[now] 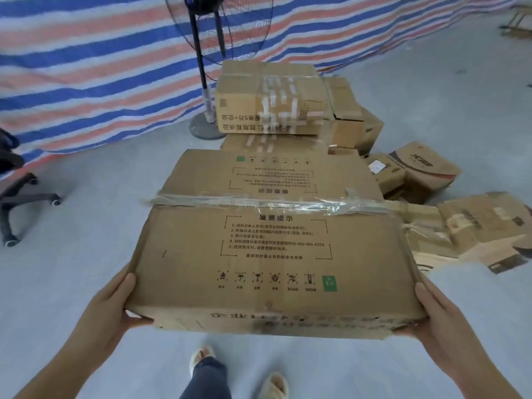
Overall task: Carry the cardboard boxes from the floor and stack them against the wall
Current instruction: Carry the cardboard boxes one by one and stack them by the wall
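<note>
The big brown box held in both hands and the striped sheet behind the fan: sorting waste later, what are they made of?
Big brown box: matt corrugated cardboard, judging by frayed edges; glossy clear plastic tape across it. Striped sheet: probably woven plastic tarpaulin, faint sheen.

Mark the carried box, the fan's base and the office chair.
carried box (pixel 273 246): head view, middle of its top face.
fan's base (pixel 203 129): head view, round grey foot on the floor.
office chair (pixel 17 197): head view, black wheeled leg at the left edge.

A standing fan (pixel 205 67) rises ahead before a striped tarp (pixel 86 67); an office chair base (pixel 17 203) sits far left.
</note>
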The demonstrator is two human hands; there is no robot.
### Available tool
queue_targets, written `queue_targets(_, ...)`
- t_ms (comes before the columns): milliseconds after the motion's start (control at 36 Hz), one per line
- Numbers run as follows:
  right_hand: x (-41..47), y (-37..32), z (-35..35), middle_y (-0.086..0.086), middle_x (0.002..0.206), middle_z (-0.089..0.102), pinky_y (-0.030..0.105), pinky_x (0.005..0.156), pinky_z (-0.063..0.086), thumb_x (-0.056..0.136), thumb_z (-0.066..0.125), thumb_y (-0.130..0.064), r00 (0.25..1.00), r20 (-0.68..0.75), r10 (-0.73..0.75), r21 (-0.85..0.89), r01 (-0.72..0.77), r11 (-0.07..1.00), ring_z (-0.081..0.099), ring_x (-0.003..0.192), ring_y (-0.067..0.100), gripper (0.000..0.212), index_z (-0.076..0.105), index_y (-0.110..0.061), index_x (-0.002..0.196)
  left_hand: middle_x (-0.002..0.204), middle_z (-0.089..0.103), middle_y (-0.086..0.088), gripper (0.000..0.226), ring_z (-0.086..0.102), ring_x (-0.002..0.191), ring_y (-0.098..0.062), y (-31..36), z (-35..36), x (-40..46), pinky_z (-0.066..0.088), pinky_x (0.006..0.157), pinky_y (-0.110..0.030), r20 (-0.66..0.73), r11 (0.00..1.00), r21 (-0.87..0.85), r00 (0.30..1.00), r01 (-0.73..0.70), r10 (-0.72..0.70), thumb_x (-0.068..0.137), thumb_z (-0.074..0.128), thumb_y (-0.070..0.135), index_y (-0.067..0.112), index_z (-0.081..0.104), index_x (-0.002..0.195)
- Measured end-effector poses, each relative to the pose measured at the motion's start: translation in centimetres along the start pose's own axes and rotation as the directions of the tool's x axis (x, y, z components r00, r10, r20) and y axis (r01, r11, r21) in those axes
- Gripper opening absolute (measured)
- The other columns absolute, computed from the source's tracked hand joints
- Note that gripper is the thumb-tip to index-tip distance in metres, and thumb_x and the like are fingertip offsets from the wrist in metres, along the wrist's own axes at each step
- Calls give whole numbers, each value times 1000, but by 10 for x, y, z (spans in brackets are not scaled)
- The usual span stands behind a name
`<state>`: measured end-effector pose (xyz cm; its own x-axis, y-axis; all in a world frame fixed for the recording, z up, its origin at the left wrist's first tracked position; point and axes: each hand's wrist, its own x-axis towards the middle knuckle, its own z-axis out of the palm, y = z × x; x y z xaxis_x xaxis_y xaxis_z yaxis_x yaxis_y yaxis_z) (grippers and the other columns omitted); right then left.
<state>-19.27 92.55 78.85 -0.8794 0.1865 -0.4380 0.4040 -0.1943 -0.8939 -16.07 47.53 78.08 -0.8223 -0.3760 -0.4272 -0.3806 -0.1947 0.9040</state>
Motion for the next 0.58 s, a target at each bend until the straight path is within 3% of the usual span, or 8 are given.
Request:
queue_targets(56, -3, 2, 15, -3, 119, 68, 46, 61, 54, 51, 74, -53, 997, 77, 24, -52, -21, 998, 69, 79, 24, 79, 59, -33, 126, 131, 58, 9, 32, 51, 124, -29, -15, -25, -24, 60, 64, -43, -76, 1000, -20, 997, 10, -11, 104, 34, 20, 32, 54, 126)
queue_targets(139, -6, 10, 42, -5, 120, 66, 41, 54, 57, 51, 67, -50, 985, 154, 74, -80, -62, 995, 65, 91, 30, 88, 51, -30, 136, 129, 58, 10, 31, 51, 124, -25, -37, -65, -60, 61, 63, -41, -191, 998, -61, 981, 6, -17, 104, 35, 21, 33, 53, 126)
queue_targets(222, -15, 19, 74, -9, 118, 63, 41, 50, 57, 72, 61, -40, 969, 228, 93, -119, -67, 991, 62, 95, 29, 63, 52, -29, 133, 129, 58, 12, 30, 51, 124, -21, -58, -105, -99, 60, 70, -45, -294, 995, -101, 956, -10, -20, 104, 36, 22, 37, 56, 122)
queue_targets(333, -39, 35, 119, -12, 113, 65, 48, 58, 57, 60, 73, -52, 929, 354, 105, -199, -35, 979, 67, 85, 22, 65, 59, -33, 121, 132, 57, 13, 33, 51, 125, -19, -86, -154, -157, 51, 85, -53, -416, 987, -156, 909, -40, -29, 104, 36, 23, 37, 55, 127)
queue_targets(417, -62, 52, 149, -9, 119, 63, 42, 60, 60, 93, 52, -31, 901, 418, 115, -233, -16, 972, 65, 95, 22, 44, 50, -24, 136, 134, 56, 11, 35, 51, 124, -21, -107, -186, -208, 51, 85, -50, -518, 979, -194, 854, -68, -43, 104, 35, 23, 34, 50, 133)
queue_targets(528, -109, 85, 189, 2, 129, 62, 42, 60, 60, 84, 54, -34, 815, 550, 181, -291, -15, 956, 65, 104, 28, 50, 55, -20, 133, 128, 58, 15, 34, 53, 123, -22, -138, -231, -286, 51, 83, -50, -639, 965, -234, 767, -117, -62, 104, 35, 22, 34, 52, 131)
queue_targets(583, -137, 103, 210, -4, 126, 64, 52, 68, 58, 68, 65, -42, 753, 626, 204, -299, -10, 954, 64, 107, 24, 51, 66, -33, 118, 129, 58, 13, 35, 53, 121, -26, -154, -256, -325, 53, 81, -49, -690, 960, -253, 718, -122, -90, 104, 35, 22, 32, 52, 133)
